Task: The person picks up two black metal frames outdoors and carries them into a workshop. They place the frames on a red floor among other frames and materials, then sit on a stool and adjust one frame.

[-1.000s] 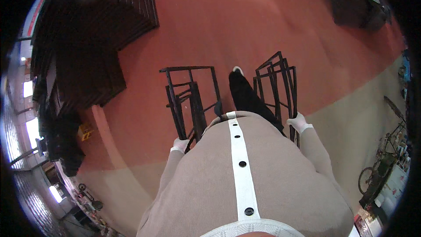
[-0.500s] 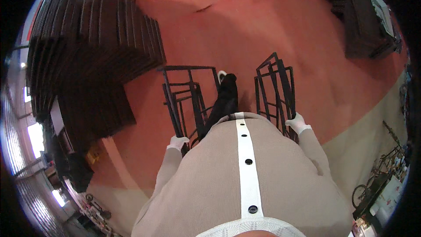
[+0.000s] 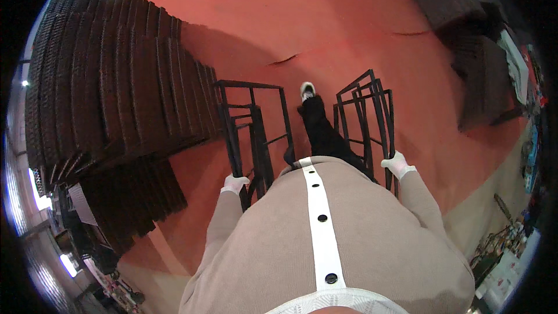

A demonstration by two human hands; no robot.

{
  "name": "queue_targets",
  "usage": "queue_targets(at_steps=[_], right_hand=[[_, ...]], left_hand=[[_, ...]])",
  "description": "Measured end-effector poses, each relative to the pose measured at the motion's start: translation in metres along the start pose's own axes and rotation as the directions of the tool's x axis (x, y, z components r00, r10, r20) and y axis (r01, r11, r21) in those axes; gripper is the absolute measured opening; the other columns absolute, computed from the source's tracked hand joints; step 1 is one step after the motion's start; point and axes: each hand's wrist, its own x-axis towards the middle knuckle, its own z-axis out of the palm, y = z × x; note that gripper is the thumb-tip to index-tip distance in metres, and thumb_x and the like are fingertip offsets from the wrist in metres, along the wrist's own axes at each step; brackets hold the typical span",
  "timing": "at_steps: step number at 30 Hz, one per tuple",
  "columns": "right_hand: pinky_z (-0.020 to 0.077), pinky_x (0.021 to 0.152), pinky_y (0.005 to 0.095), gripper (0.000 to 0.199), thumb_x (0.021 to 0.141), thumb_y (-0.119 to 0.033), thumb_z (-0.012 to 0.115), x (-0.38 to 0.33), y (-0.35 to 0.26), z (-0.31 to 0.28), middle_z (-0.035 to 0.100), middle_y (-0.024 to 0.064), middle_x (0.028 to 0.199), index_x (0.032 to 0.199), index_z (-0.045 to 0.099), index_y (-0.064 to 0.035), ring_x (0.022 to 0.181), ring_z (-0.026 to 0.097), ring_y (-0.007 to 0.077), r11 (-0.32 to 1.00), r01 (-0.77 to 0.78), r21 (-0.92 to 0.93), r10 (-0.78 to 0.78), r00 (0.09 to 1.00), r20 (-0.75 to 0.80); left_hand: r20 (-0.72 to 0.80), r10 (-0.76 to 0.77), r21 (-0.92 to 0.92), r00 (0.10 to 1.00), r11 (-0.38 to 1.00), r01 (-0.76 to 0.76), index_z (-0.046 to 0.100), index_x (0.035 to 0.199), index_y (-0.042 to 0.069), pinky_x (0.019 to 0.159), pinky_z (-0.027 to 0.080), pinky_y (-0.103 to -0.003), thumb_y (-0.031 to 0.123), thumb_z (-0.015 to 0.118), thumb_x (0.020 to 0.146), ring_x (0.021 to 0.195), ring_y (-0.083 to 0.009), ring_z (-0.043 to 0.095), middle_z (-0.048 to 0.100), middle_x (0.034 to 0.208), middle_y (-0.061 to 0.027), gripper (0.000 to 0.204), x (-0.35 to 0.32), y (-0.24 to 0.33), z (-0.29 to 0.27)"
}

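Note:
Both my hands wear white gloves and hang low beside my body. My left hand (image 3: 235, 184) is closed round the bar of a set of black metal frames (image 3: 260, 145) at my left side. On the other side, my right hand (image 3: 397, 166) grips a similar set of black metal frames (image 3: 385, 119). Each set consists of thin rectangular frames nested together, held upright and reaching ahead of my legs. Between the two sets, one dark trouser leg (image 3: 322, 128) is stretched forward, ending in a white-toed shoe (image 3: 308, 90).
A tall stack of dark brown ridged panels (image 3: 116, 75) stands close on the left, near the left frames. Farther off at the right are dark brown blocks or stacks (image 3: 482, 81). The red floor (image 3: 349, 29) has a crack (image 3: 283, 60) ahead.
I have moved forward: the floor crack and the stacks now appear nearer. The other leg is now in front. Both hands keep hold of their frames.

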Motion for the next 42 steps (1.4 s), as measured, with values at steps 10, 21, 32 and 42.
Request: queue_targets(at_steps=[10, 21, 32, 42], right_hand=[[0.0505, 0.082, 0.0368, 0.037, 0.071, -0.014, 0.078, 0.061, -0.237, -0.078, 0.067, 0.0091, 0.094, 0.103, 0.063, -0.0021, 0.090, 0.063, 0.0221, 0.999, -0.017, 0.046, 0.015, 0.999, 0.047], [0.0535, 0.084, 0.0407, 0.040, 0.070, -0.021, 0.079, 0.202, -0.543, -0.182, 0.072, 0.0107, 0.096, 0.103, 0.067, -0.0020, 0.093, 0.069, 0.0265, 0.996, 0.061, 0.070, -0.063, 0.998, 0.027], [0.0535, 0.093, 0.0403, 0.050, 0.068, -0.023, 0.082, 0.416, -0.962, -0.398, 0.074, 0.0162, 0.111, 0.112, 0.069, -0.0016, 0.107, 0.069, 0.0298, 0.991, 0.134, -0.005, -0.134, 0.990, 0.049], [0.0544, 0.085, 0.0390, 0.043, 0.070, -0.025, 0.081, 0.590, -1.357, -0.804, 0.074, 0.0128, 0.100, 0.105, 0.068, -0.0034, 0.093, 0.070, 0.0271, 0.980, 0.075, -0.184, -0.050, 0.989, 0.138]], left_hand=[[-0.041, -0.116, 0.064, 0.992, 0.991, 0.119, 0.066, 0.105, -0.006, 0.076, 0.053, -0.040, 0.010, 0.082, 0.064, 0.087, -0.0249, 0.069, 0.072, 0.093, -0.0131, 0.046, -0.025, 0.214, -0.081], [-0.060, -0.117, 0.367, 0.991, 0.921, 0.131, 0.071, 0.101, -0.002, 0.077, 0.053, -0.040, 0.013, 0.078, 0.067, 0.086, -0.0268, 0.068, 0.073, 0.092, -0.0118, 0.038, 0.105, 0.567, -0.222], [-0.042, 0.001, 0.217, 0.999, 0.976, 0.008, 0.071, 0.094, 0.002, 0.070, 0.052, -0.039, 0.019, 0.082, 0.072, 0.079, -0.0208, 0.067, 0.073, 0.091, -0.0065, 0.030, 0.319, 0.951, -0.282], [-0.100, -0.027, -0.047, 0.995, 0.999, 0.023, 0.071, 0.097, -0.001, 0.072, 0.052, -0.041, 0.007, 0.079, 0.069, 0.080, -0.0242, 0.067, 0.072, 0.090, -0.0095, 0.030, 0.241, 1.497, -0.269]])
